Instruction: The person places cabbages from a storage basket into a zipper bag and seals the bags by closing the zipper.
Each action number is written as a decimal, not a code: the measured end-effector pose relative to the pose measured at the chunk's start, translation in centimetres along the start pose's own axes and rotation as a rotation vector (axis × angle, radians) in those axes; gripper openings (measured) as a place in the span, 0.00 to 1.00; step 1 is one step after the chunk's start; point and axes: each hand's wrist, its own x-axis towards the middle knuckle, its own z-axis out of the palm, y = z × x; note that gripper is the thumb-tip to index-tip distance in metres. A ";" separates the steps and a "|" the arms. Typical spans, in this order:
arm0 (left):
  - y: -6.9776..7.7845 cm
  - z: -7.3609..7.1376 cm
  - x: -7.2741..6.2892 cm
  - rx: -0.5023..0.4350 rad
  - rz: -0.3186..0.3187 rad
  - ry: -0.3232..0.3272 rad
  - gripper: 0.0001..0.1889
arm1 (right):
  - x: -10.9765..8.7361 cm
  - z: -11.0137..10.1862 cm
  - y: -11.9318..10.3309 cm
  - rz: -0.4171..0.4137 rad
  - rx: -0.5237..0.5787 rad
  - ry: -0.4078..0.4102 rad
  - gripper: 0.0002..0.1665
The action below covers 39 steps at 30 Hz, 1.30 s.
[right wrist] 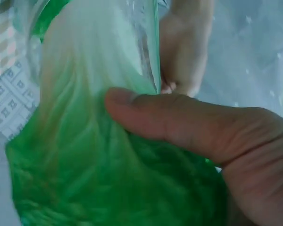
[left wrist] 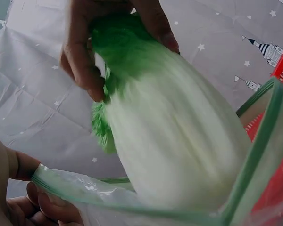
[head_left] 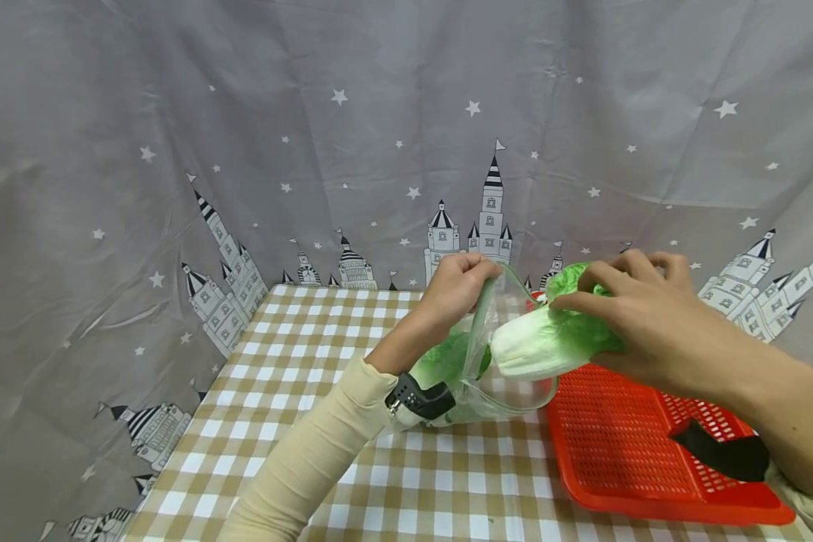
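Observation:
A napa cabbage (head_left: 549, 339), white at the stem end and green at the leaves, is gripped by my right hand (head_left: 640, 312) from above. Its white end points left into the mouth of a clear zip bag (head_left: 508, 403) with a green-edged rim. In the right wrist view the thumb (right wrist: 155, 115) presses on the leaves. My left hand (head_left: 457, 290) pinches the bag's rim, as the left wrist view shows with the bag edge (left wrist: 61, 183) between finger and thumb. Inside the bag lies another green, leafy vegetable (head_left: 447, 357), partly hidden by the left wrist.
A red plastic basket (head_left: 623, 440) with a perforated bottom stands at the right, beneath my right arm. The table wears a brown-and-white checked cloth (head_left: 312, 361). Behind it hangs a grey curtain (head_left: 352, 150) printed with castles and stars.

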 end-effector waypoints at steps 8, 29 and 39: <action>0.1 -0.1 -0.2 -0.016 -0.006 0.004 0.14 | 1.8 1.1 -2.0 -0.144 -0.028 0.043 0.38; 0.5 -0.6 -0.9 -0.132 0.009 -0.016 0.13 | 1.6 6.1 -2.3 -0.260 -0.022 0.023 0.40; 0.6 -2.0 -0.9 -0.178 0.021 0.001 0.15 | -1.4 9.2 2.1 0.180 0.283 0.143 0.53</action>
